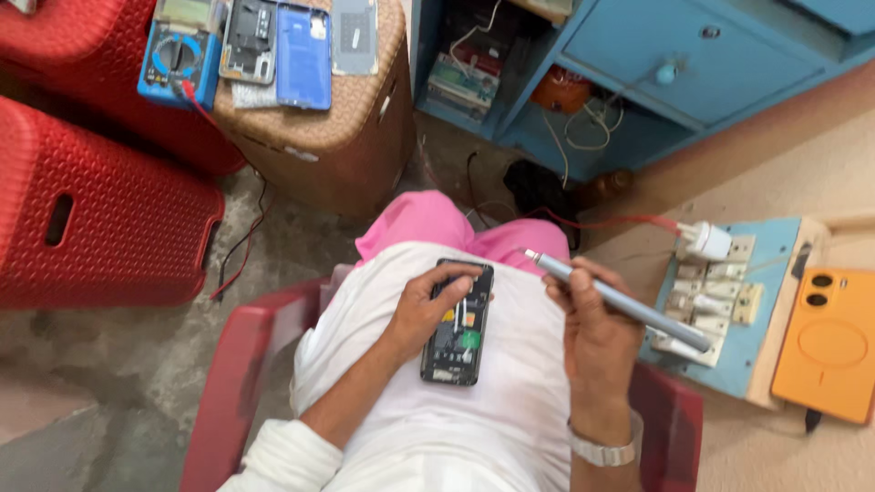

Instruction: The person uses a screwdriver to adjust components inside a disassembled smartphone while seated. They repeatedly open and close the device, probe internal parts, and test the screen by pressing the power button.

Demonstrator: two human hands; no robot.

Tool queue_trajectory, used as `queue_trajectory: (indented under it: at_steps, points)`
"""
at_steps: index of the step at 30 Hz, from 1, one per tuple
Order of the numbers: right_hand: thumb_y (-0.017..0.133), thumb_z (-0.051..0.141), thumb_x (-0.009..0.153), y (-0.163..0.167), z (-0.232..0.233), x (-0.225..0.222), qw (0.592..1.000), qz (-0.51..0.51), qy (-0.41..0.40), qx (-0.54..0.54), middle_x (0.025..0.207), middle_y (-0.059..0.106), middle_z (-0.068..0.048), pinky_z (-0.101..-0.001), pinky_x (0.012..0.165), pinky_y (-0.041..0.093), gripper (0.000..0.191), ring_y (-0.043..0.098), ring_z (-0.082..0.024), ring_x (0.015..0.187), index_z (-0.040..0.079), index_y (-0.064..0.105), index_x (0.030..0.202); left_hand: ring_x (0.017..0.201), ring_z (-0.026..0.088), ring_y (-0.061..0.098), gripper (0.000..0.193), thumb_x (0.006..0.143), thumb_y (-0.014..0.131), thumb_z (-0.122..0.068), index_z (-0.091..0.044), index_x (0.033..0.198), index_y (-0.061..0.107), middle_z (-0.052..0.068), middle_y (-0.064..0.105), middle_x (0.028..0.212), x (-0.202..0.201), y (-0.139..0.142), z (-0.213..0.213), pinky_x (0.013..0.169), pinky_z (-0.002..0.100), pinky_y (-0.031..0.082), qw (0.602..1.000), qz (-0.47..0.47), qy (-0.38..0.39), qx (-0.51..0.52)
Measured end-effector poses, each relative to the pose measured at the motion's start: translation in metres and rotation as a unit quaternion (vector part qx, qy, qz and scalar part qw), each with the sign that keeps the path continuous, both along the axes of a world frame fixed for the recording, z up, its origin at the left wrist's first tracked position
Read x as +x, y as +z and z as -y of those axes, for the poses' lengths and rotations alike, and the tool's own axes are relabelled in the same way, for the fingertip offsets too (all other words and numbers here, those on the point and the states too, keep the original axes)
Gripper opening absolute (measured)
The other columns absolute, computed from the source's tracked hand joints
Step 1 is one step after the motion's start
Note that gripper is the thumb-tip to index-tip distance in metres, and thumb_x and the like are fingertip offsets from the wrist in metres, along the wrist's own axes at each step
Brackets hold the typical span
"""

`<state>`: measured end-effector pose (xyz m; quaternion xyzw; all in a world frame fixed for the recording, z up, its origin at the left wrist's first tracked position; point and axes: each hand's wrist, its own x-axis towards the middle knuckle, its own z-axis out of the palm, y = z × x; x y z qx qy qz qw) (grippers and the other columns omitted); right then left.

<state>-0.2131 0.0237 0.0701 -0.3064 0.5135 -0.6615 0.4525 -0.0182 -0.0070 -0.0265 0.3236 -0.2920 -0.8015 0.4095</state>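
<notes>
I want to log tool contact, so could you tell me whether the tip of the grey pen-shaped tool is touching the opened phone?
Apart. The head view shows the tool's tip off the opened phone's upper right corner, with pink cloth showing between them.

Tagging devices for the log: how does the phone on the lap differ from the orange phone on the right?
The opened phone lies on the lap with its back off, dark internals and coloured parts exposed; the orange phone is closed, back cover intact. The left hand grips the opened one; the orange one lies untouched on a ledge. The right hand holds a grey pen-shaped tool. Both lie back side up.
</notes>
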Motion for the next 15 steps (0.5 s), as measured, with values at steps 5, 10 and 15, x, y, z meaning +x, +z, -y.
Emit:
queue_trajectory:
  at_steps: [5, 10, 15]
  points:
    - [0.067, 0.005, 0.101, -0.032, -0.051, -0.002, 0.999, 0.031, -0.004, 0.012, 0.115, 0.073, -0.019, -0.0323, 0.085, 0.064, 0.021, 0.075, -0.026, 0.097, -0.006, 0.067, 0.119, 0.099, 0.014, 0.075, 0.036, 0.096, 0.071, -0.024, -0.002, 0.125, 0.068, 0.010, 0.076, 0.107, -0.006, 0.011, -0.014, 0.084, 0.028, 0.062, 0.999, 0.009, -0.002, -0.052]
    - [0.068, 0.005, 0.099, -0.048, -0.073, 0.000, 0.999, 0.027, 0.011, 0.023, 0.114, 0.073, -0.019, -0.0326, 0.085, 0.064, 0.022, 0.075, -0.026, 0.097, -0.005, 0.068, 0.119, 0.086, 0.007, 0.067, 0.034, 0.093, 0.076, -0.019, -0.003, 0.123, 0.071, 0.004, 0.073, 0.098, -0.006, 0.014, -0.031, 0.073, 0.024, 0.058, 0.998, 0.035, -0.005, -0.049]
    - [0.068, 0.005, 0.098, -0.047, -0.075, 0.007, 0.999, 0.030, 0.014, 0.014, 0.114, 0.073, -0.020, -0.0325, 0.085, 0.064, 0.023, 0.075, -0.026, 0.096, -0.005, 0.068, 0.119, 0.083, 0.006, 0.065, 0.025, 0.094, 0.075, -0.020, -0.003, 0.113, 0.074, 0.003, 0.073, 0.095, -0.009, 0.011, -0.031, 0.069, 0.022, 0.056, 0.996, 0.043, 0.010, -0.077]
